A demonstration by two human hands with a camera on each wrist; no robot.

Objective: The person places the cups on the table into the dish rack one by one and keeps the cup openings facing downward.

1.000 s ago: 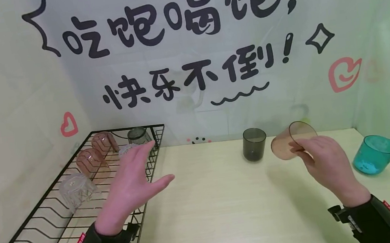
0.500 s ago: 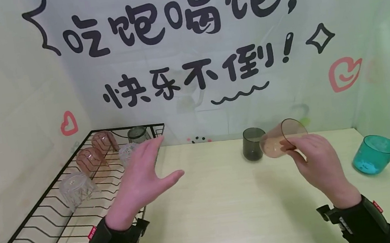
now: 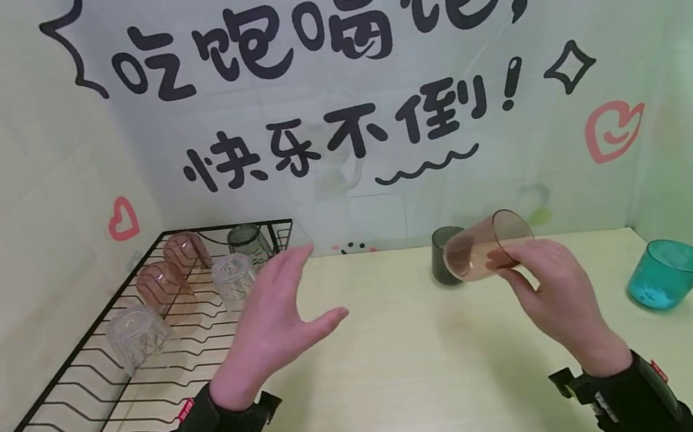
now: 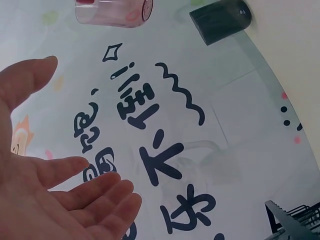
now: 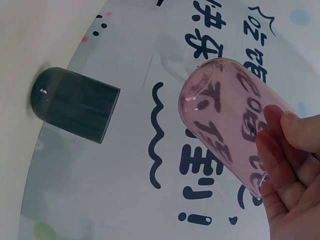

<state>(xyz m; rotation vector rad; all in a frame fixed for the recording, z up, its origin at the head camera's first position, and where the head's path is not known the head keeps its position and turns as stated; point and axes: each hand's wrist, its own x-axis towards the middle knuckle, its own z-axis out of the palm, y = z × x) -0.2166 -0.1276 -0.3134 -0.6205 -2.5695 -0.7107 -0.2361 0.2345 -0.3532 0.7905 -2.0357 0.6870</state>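
Note:
My right hand (image 3: 556, 290) pinches a clear pink glass (image 3: 479, 250) near its rim and holds it tilted above the table, mouth toward the upper right. In the head view the glass overlaps a dark grey glass (image 3: 441, 265) standing upright behind it. The right wrist view shows the pink glass (image 5: 220, 115) between thumb and fingers, apart from the grey glass (image 5: 75, 105). My left hand (image 3: 279, 327) is in the air by the rack's right side, fingers and thumb spread, holding nothing. Its palm and loose fingers (image 4: 100, 200) show in the left wrist view.
A black wire rack (image 3: 115, 407) on the left bears several upside-down glasses: pink ones (image 3: 161, 284), clear ones (image 3: 139, 334) and a grey one (image 3: 247, 240). A turquoise glass (image 3: 666, 276) stands at the right by the side wall. A printed sheet (image 3: 345, 209) closes off the back.
My right hand has carried the pink glass leftward, so that it now overlaps the grey glass. My left hand has drifted right, away from the rack, its fingers still spread.

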